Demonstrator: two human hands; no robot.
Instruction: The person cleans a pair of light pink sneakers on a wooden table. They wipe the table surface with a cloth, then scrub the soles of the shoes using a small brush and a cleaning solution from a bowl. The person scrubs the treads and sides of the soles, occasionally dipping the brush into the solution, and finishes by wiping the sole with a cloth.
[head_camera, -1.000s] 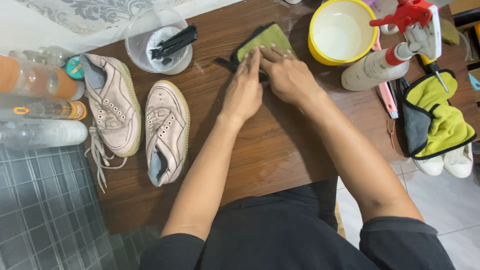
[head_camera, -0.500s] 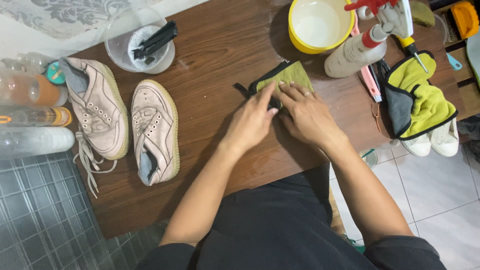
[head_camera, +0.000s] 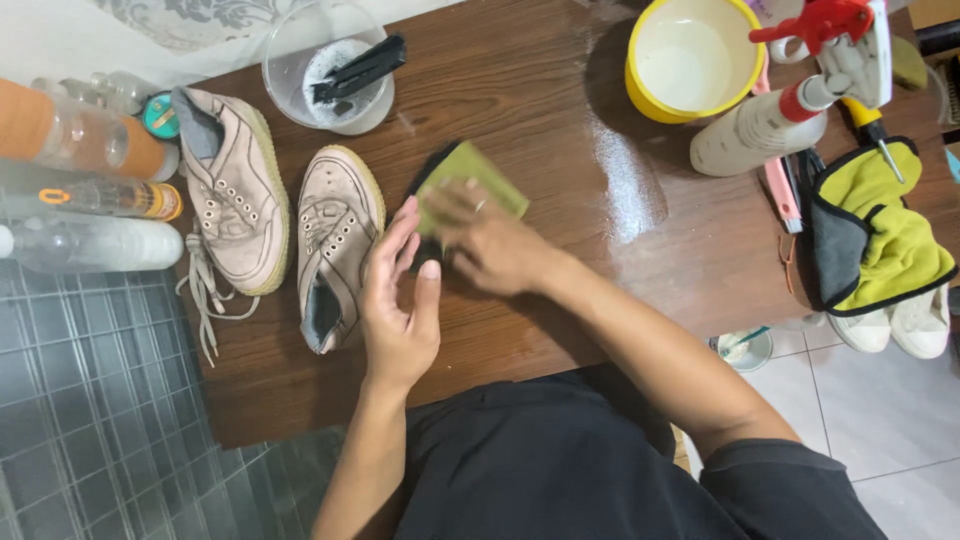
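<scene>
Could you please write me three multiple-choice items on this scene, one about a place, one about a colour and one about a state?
1. Where is the yellow bowl? A) beside the shoes B) at the table's far edge, by the spray bottle C) on the floor
2. What colour is the cloth under the right hand? A) olive green B) red C) white
3. How is the left hand? A) clenched B) gripping a shoe C) open, holding nothing

B: it stands next to the bottle. A: green shows past the fingers. C: its fingers are extended.

Two worn beige lace-up shoes (head_camera: 285, 235) side by side on brown wooden table (head_camera: 560, 120). Clear plastic bowl (head_camera: 325, 70) holds black brush (head_camera: 360, 68). Round yellow bowl (head_camera: 690, 55) beside white spray bottle with red trigger (head_camera: 775, 105). Yellow-and-grey cloth (head_camera: 880, 235) at table edge.
</scene>
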